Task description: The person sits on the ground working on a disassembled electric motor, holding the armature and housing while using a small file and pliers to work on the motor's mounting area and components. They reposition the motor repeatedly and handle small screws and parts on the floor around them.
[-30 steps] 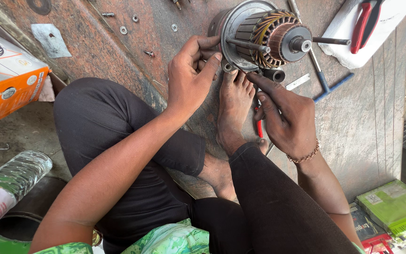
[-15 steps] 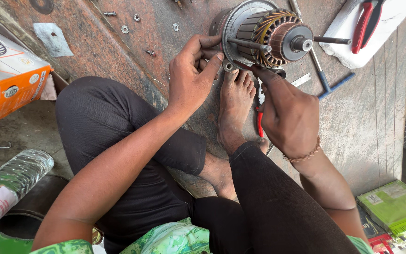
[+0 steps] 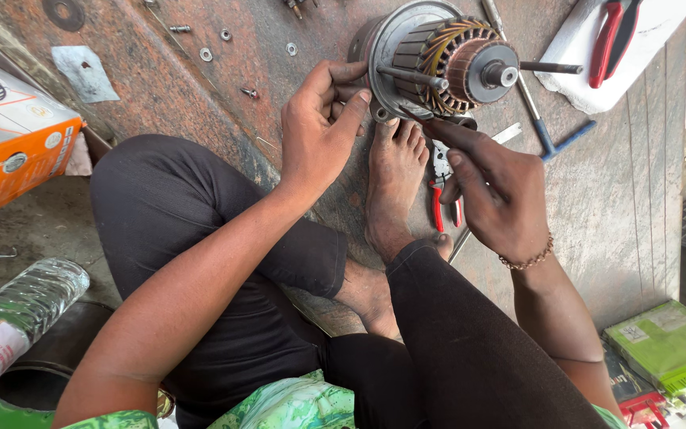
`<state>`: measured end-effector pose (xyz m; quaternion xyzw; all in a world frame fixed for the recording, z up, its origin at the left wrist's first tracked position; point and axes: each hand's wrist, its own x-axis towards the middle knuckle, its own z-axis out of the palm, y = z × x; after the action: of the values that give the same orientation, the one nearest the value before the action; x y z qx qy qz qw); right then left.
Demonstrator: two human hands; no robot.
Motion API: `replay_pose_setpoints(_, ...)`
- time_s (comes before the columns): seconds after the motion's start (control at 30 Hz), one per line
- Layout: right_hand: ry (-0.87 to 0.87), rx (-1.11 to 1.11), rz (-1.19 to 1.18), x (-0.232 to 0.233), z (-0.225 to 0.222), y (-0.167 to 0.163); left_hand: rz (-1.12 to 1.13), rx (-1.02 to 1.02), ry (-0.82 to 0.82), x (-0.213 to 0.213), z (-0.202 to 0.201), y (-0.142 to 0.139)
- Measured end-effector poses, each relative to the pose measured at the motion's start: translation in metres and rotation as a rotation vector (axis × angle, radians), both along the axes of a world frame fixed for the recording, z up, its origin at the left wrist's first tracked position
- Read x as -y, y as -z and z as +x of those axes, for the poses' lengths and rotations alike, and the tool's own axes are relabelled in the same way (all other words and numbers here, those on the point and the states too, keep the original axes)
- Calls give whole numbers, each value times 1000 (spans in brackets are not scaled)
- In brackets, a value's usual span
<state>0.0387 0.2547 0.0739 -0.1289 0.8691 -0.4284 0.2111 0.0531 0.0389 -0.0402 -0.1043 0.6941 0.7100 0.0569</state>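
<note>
The motor armature, w/ copper windings and a round metal end plate, lies on its side on the worn floor, at about 12 o'clock of the view. Its shaft points to 3 o'clock.

The left hand is at 9 o'clock of the armature. Its fingers press on the rim of the end plate; the hand braces it more than wraps it, not a full clench. The right hand is at 5 o'clock of the armature. Index finger and thumb are pinched together and reach up to the lower edge of the plate. If sth. small is between them, I cannot tell; it is hidden.

A bare foot rests just below the armature, toes near the plate, between both hands. Red-handled pliers lie on the floor beside the foot, partly under the right hand.

Around: screws and washers at 10 o'clock, second red-handled pliers on a white pad at 2 o'clock, a blue-tipped T-shaped tool at 3 o'clock, an orange and white box at 9 o'clock, a plastic bottle at 8 o'clock, a green box at 4 o'clock.
</note>
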Motion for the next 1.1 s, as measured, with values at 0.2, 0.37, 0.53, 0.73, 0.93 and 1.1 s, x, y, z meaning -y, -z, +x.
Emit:
replay_pose_setpoints(0.2, -33, -52, 40, 1, 1, 6, 47, -3, -13, -1, 0, 0)
replay_pose_setpoints(0.37, -57, -91, 41, 1, 1, 5, 40, 8, -8, -1, 0, -1)
replay_pose_setpoints(0.53, -59, -80, 54, 4, 0, 2, 42, -15, 3, 1, 0, 0)
replay_pose_setpoints(0.73, -91, -119, 181, 6, 1, -3, 44, -4, 6, 1, 1, 1)
replay_pose_setpoints(0.93, -96, -130, 204, 7, 1, -2, -11, 0, 3, 1, 0, 0)
replay_pose_setpoints(1.1, -185, -301, 229, 5, 2, 1, -6, -12, 10, 3, -1, -4)
